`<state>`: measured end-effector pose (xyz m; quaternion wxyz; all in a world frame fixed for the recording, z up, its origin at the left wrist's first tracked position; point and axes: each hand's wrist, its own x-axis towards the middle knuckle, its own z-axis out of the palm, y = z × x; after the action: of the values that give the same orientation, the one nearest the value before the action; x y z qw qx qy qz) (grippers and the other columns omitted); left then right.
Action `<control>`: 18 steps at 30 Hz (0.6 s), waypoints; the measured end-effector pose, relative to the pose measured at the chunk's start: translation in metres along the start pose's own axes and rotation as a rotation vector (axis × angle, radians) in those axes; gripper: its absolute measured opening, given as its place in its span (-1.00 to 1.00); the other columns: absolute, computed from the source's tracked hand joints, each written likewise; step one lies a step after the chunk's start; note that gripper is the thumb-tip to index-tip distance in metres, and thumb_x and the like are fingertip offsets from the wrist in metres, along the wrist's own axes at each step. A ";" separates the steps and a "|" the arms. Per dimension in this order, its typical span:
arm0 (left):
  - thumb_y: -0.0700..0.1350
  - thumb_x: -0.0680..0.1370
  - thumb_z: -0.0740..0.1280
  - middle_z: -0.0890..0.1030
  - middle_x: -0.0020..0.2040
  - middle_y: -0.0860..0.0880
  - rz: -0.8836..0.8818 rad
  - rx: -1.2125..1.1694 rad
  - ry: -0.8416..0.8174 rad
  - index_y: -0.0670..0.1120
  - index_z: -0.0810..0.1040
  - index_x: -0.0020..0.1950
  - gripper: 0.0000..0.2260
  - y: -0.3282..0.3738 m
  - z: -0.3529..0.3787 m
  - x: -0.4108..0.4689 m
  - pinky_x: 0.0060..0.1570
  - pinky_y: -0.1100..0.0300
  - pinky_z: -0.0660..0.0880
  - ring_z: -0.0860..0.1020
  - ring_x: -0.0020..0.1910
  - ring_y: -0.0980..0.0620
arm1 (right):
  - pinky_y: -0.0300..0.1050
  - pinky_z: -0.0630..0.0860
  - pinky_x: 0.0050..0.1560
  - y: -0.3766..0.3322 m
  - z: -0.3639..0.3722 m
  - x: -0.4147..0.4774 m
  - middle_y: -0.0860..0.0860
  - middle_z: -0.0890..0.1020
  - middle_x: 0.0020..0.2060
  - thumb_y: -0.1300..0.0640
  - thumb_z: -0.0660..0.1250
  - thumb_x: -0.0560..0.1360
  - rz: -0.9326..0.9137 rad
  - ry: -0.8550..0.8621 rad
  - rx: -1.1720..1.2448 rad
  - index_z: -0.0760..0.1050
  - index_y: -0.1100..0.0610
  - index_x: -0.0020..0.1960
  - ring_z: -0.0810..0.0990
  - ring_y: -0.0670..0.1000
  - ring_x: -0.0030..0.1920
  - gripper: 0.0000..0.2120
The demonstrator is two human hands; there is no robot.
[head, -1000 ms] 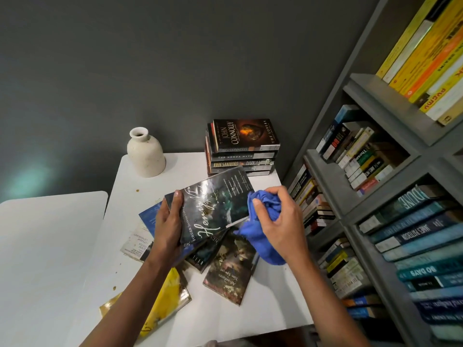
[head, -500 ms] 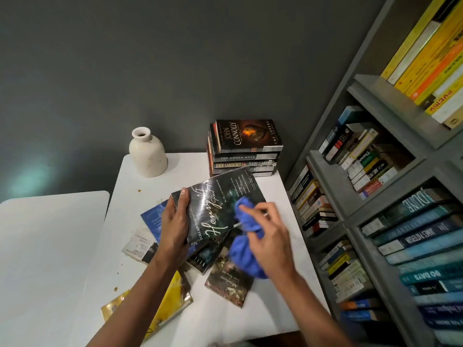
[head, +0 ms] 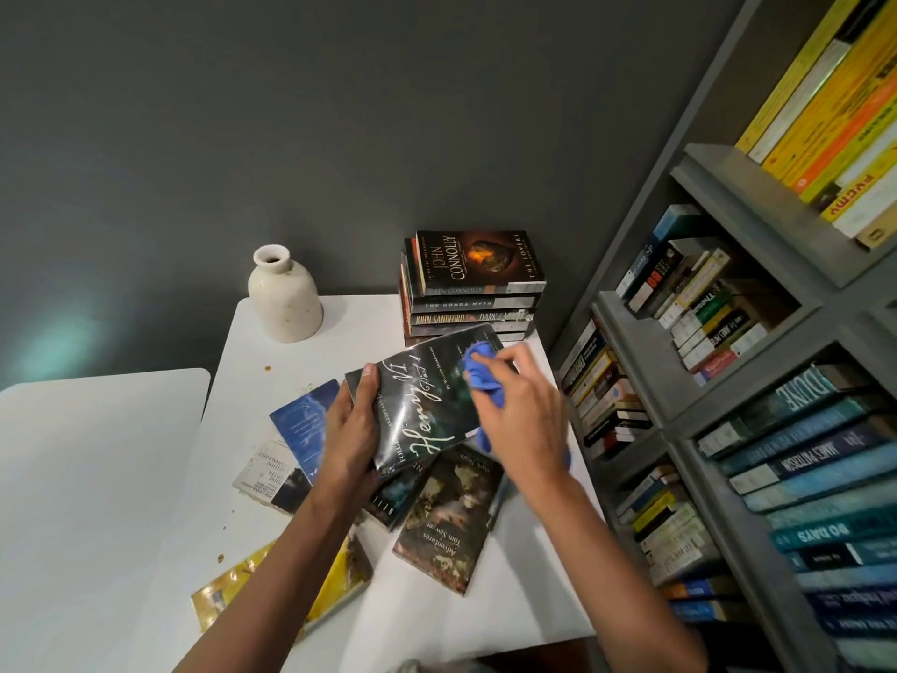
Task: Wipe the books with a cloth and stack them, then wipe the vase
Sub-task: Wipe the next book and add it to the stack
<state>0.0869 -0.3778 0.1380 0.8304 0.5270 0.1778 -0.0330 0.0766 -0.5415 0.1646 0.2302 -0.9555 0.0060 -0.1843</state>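
My left hand (head: 350, 429) grips the near-left edge of a dark glossy book (head: 420, 395), held tilted above the white table (head: 160, 502). My right hand (head: 522, 410) holds a bunched blue cloth (head: 480, 376) pressed on the far right part of that cover. Several loose books lie under it: a brown paperback (head: 449, 517), a blue one (head: 303, 420), a yellow one (head: 286, 585). A stack of books (head: 473, 289) stands at the table's back right. A cream vase (head: 284, 296) stands at the back left.
A grey bookshelf (head: 728, 332) full of books runs along the right side, close to the table's edge. A second white table (head: 73, 478) adjoins on the left. A dark grey wall lies behind. Small brown specks (head: 267, 368) dot the tabletop.
My right hand has slid the cloth from the book's right edge onto the cover and up toward its far corner. My left hand has kept its grip on the book.
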 end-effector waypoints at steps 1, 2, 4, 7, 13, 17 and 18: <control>0.01 0.63 0.23 0.70 -0.14 -0.08 -0.009 -0.002 0.005 -0.22 0.52 0.23 -0.67 0.000 0.002 0.000 -0.34 0.20 0.58 0.67 -0.26 0.03 | -0.16 0.57 -0.25 -0.011 0.003 -0.005 -0.08 0.48 0.00 -0.01 0.43 0.46 -0.057 -0.026 0.028 0.57 0.02 0.21 0.47 -0.11 -0.26 -0.66; 0.00 0.63 0.23 0.70 -0.15 -0.08 -0.014 -0.007 0.011 -0.22 0.52 0.23 -0.66 0.000 0.003 -0.001 -0.36 0.22 0.58 0.68 -0.26 0.03 | -0.24 0.55 -0.26 -0.020 0.007 -0.013 -0.08 0.48 -0.01 0.00 0.44 0.45 -0.126 -0.068 0.058 0.56 0.02 0.22 0.47 -0.13 -0.27 -0.64; -0.01 0.63 0.23 0.70 -0.14 -0.10 -0.020 -0.019 0.019 -0.24 0.52 0.24 -0.66 0.000 0.000 -0.001 -0.36 0.21 0.57 0.68 -0.26 0.01 | -0.39 0.43 -0.32 -0.021 0.008 -0.030 -0.10 0.49 -0.03 0.04 0.48 0.41 -0.230 -0.149 0.078 0.56 0.02 0.22 0.46 -0.16 -0.31 -0.61; -0.02 0.63 0.22 0.71 -0.18 -0.07 -0.029 -0.005 0.009 -0.24 0.52 0.22 -0.68 -0.003 -0.010 -0.002 -0.34 0.21 0.58 0.67 -0.29 0.02 | -0.38 0.44 -0.34 0.005 -0.003 -0.019 -0.12 0.48 -0.02 0.00 0.44 0.45 -0.115 -0.143 -0.001 0.56 -0.05 0.22 0.43 -0.14 -0.34 -0.65; 0.01 0.62 0.23 0.70 -0.17 -0.10 -0.048 0.001 -0.050 -0.20 0.53 0.19 -0.69 -0.002 -0.005 -0.003 -0.33 0.16 0.60 0.67 -0.28 -0.01 | -0.20 0.57 -0.23 -0.019 0.000 -0.001 -0.08 0.44 0.04 -0.01 0.37 0.50 -0.117 -0.173 0.019 0.50 0.02 0.29 0.51 -0.09 -0.28 -0.63; -0.01 0.63 0.21 0.70 -0.21 -0.08 -0.009 0.009 -0.067 -0.16 0.54 0.13 -0.74 -0.001 -0.012 -0.005 -0.39 0.17 0.59 0.66 -0.33 0.00 | -0.25 0.49 -0.32 -0.006 -0.003 -0.013 -0.11 0.47 0.01 0.00 0.41 0.48 -0.182 -0.213 0.008 0.51 -0.06 0.29 0.48 -0.09 -0.32 -0.62; -0.01 0.63 0.21 0.70 -0.20 -0.08 -0.001 0.014 -0.067 -0.17 0.53 0.15 -0.73 -0.002 -0.013 -0.005 -0.38 0.17 0.60 0.66 -0.31 0.00 | -0.14 0.53 -0.29 0.003 -0.005 -0.007 -0.11 0.46 0.02 -0.02 0.38 0.49 -0.120 -0.190 -0.030 0.51 -0.09 0.29 0.52 -0.03 -0.30 -0.63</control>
<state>0.0785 -0.3674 0.1326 0.8321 0.5314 0.1501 -0.0522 0.0683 -0.5458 0.1653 0.2038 -0.9707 -0.0701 -0.1062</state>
